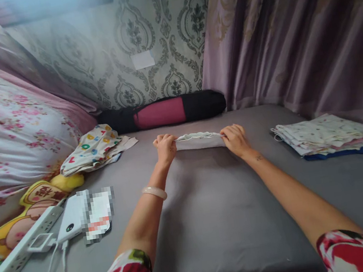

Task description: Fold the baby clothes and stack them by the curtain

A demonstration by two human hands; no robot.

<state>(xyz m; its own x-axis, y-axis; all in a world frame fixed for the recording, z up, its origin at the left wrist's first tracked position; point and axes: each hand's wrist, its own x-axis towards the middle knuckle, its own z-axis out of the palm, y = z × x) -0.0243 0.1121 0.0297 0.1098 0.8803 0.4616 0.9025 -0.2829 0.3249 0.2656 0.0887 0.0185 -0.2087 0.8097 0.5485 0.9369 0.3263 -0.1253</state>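
Between my two hands stretches a white cloth garment, its gathered, ruffled upper edge facing me and its body hanging low over the grey bed sheet. My left hand is closed on the garment's left end, a pale bangle on that forearm. At the opposite end, my right hand pinches the corner, fingers closed. What kind of garment it is cannot be made out. A folded stack of patterned cloth lies to the right. Over on the left sits a crumpled white cloth with colourful prints.
A black and pink bolster-shaped bag lies along the wall. At left are a white power strip, a white phone with cables, a blurred-out packet and a yellow plush toy. Purple curtains hang at right.
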